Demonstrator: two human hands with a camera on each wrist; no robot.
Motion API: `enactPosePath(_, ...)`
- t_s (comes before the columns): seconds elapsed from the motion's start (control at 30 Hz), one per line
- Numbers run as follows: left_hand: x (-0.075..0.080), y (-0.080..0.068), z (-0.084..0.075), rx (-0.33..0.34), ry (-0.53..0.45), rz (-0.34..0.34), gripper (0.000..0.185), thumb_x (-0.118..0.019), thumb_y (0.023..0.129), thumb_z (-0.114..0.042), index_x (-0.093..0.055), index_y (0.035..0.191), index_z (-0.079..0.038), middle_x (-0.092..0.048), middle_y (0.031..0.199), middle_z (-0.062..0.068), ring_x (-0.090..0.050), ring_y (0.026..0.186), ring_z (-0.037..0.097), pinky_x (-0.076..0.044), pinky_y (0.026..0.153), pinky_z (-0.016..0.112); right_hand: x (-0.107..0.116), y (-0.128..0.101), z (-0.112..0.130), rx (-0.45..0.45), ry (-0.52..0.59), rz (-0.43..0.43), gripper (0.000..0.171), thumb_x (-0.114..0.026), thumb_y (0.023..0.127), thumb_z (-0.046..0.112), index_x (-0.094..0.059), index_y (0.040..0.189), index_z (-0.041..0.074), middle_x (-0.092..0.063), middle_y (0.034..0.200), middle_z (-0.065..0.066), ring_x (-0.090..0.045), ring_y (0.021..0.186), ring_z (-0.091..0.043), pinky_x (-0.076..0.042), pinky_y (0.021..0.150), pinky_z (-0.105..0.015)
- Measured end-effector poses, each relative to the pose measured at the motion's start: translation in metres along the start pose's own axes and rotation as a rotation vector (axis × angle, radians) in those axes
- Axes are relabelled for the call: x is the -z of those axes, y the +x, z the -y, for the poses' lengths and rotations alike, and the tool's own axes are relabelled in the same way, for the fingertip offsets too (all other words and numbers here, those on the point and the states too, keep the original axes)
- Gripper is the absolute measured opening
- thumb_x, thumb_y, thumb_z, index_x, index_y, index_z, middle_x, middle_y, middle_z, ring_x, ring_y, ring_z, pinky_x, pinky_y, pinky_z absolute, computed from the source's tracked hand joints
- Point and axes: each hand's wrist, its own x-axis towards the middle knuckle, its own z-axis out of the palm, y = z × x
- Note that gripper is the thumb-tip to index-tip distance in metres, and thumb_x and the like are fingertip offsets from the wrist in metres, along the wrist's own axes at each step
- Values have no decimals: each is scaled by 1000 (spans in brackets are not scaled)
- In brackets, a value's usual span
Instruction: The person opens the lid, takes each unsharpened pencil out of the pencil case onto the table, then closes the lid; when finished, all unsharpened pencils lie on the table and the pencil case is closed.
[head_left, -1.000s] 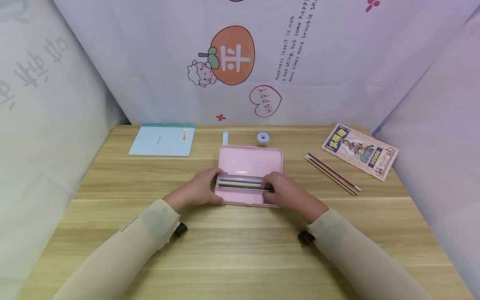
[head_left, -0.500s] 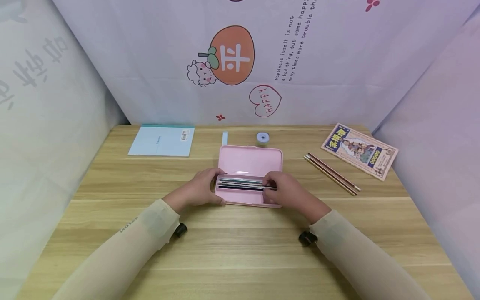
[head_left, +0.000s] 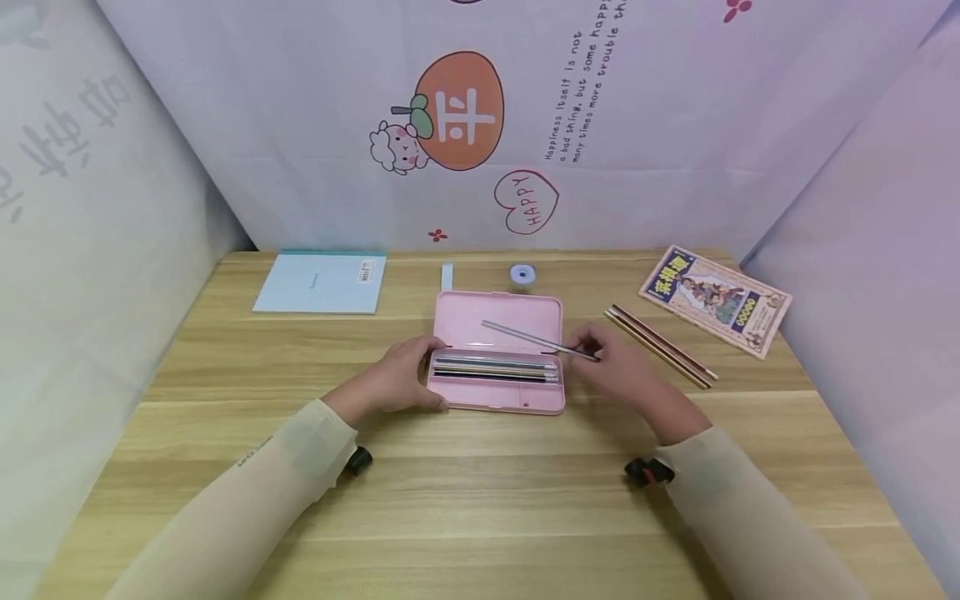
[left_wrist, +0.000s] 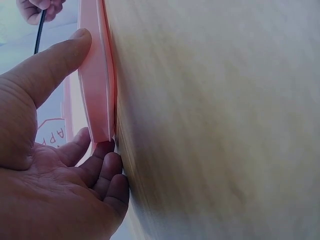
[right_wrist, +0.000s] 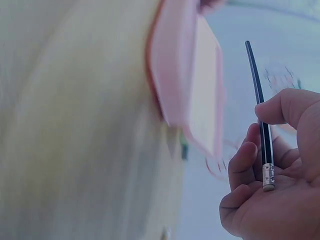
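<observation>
A pink pencil case (head_left: 474,397) lies with its lid up, and several pencils (head_left: 491,375) rest lengthwise inside. My left hand (head_left: 397,375) holds the case by its left end; in the left wrist view the thumb presses the pink wall (left_wrist: 96,65), with the fingers curled at the corner. Just off the case's right side, my right hand (head_left: 617,367) pinches a dark pencil (right_wrist: 258,95) between thumb and fingers. Its eraser end lies toward the palm, and its other end points left, over the lid, in the head view.
Two more pencils (head_left: 660,346) lie on the table to the right, beside a comic-covered booklet (head_left: 716,300). A light blue notebook (head_left: 318,283) is at the back left. Behind the case are a pale blue strip (head_left: 447,276) and a small round lilac item (head_left: 522,274).
My right hand has lifted a pencil out of the case and moved right with it, tilting it above the lid. The left hand keeps its hold on the case.
</observation>
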Motion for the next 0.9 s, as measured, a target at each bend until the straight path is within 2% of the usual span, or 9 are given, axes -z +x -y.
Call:
enactPosePath(0.13, 1, -2, 1, -2, -6, -5, 83, -97, 74, -30, -52, 142, -13, -54, 144, 6, -42, 138, 31, -30, 119, 53, 26, -4, -13, -37, -33, -76, 18, -68, 96, 14, -67, 111, 4, -68, 104, -13, -61, 98, -27, -49, 85, -41)
enactPosePath(0.23, 1, -2, 2, -1, -4, -6, 83, -96, 74, -30, -52, 142, -13, -54, 143, 7, -42, 138, 31, -31, 119, 53, 47, -7, -31, -63, -63, -135, 21, -66, 97, 16, -66, 112, 2, -68, 106, -16, -61, 97, -29, -49, 83, -40)
enactPosePath(0.37, 1, -2, 1, -9, -3, -3, 83, -96, 74, -31, -52, 142, -13, -54, 144, 7, -42, 139, 31, -31, 119, 53, 74, -12, -63, -169, -157, -200, 28, -63, 98, 23, -65, 116, 1, -66, 109, -21, -60, 99, -34, -48, 84, -46)
enactPosePath(0.5, 1, -1, 0, -18, -8, 0, 82, -96, 74, -30, -52, 141, -13, -54, 143, 6, -42, 138, 31, -31, 118, 53, 95, -17, -93, -306, -206, -157, 37, -58, 99, 30, -60, 121, 0, -60, 116, -24, -56, 105, -40, -46, 86, -53)
enactPosePath(0.57, 1, -1, 1, -13, -9, -2, 81, -96, 74, -30, -53, 140, -14, -55, 142, 6, -43, 137, 30, -32, 118, 53, 100, -19, -105, -343, -215, -128, 39, -58, 99, 30, -58, 122, -1, -59, 118, -26, -55, 106, -41, -47, 85, -53)
enactPosePath(0.7, 1, 0, 1, -7, -14, -1, 81, -96, 74, -30, -53, 140, -15, -55, 142, 5, -43, 136, 30, -32, 118, 53, 104, -21, -120, -364, -222, -106, 40, -58, 98, 29, -57, 122, -3, -58, 118, -27, -55, 105, -42, -47, 84, -50)
enactPosePath(0.9, 1, 0, 0, -1, -10, 4, 81, -96, 74, -30, -52, 141, -15, -54, 143, 4, -42, 137, 29, -32, 118, 52, 100, -21, -130, -355, -210, -90, 37, -60, 99, 30, -58, 119, -2, -60, 114, -26, -57, 103, -42, -47, 85, -52)
